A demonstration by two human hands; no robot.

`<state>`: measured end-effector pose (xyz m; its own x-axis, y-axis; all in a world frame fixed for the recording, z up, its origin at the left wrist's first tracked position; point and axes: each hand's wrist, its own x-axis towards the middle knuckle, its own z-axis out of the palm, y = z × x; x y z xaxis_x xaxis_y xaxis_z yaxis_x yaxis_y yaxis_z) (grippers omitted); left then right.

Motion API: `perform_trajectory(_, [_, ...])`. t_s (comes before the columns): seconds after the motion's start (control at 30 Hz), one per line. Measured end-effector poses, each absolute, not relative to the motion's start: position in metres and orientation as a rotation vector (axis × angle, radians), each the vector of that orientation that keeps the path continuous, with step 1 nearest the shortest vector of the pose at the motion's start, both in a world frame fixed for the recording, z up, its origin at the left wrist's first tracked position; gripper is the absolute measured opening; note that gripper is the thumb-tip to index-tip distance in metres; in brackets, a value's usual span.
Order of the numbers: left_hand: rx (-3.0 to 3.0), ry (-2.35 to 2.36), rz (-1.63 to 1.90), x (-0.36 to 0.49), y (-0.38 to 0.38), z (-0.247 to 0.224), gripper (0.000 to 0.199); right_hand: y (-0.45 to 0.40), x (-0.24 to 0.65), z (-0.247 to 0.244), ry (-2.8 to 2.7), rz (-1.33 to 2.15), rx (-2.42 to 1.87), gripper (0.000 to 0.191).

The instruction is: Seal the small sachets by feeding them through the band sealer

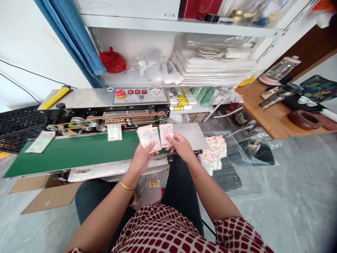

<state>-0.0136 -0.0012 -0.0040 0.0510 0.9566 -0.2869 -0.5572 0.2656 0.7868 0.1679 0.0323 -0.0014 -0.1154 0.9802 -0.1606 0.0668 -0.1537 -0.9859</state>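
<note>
A fanned stack of small printed packets (150, 137) is gripped in my left hand (143, 156), its thumb lying across the front. My right hand (180, 144) pinches a single packet (165, 133) just beside that stack. Both hands are above the near edge of a green conveyor belt (86, 151). Another packet (115, 133) stands at the rollers of the band sealing machine (105, 102), its lower part over the belt. Farther left, a larger packet (40, 142) lies at an angle on the belt.
A clear plastic bin (252, 179) on the floor at right holds a heap of packets (214, 151). A red stop button (120, 92) sits on the control panel. Shelves (168, 21) rise behind; a wooden table (259, 112) stands at right, an open cardboard box (52, 198) below left.
</note>
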Motion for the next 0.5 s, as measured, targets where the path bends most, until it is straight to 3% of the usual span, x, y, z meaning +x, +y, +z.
perform_trajectory(0.23, [0.543, 0.962, 1.248, -0.016, -0.003, -0.005, 0.043, 0.087, 0.185, -0.012, -1.222, 1.130, -1.504, 0.025])
perform_trajectory(0.4, [0.582, 0.961, 1.253, -0.012, -0.001, -0.002, 0.043, 0.071, 0.167, 0.006, -1.494, 0.669, -1.574, 0.027])
perform_trajectory(0.5, [0.638, 0.918, 1.251, -0.009, 0.000, -0.001, 0.042, 0.046, 0.156, 0.013, -1.524, 0.980, -1.377, 0.038])
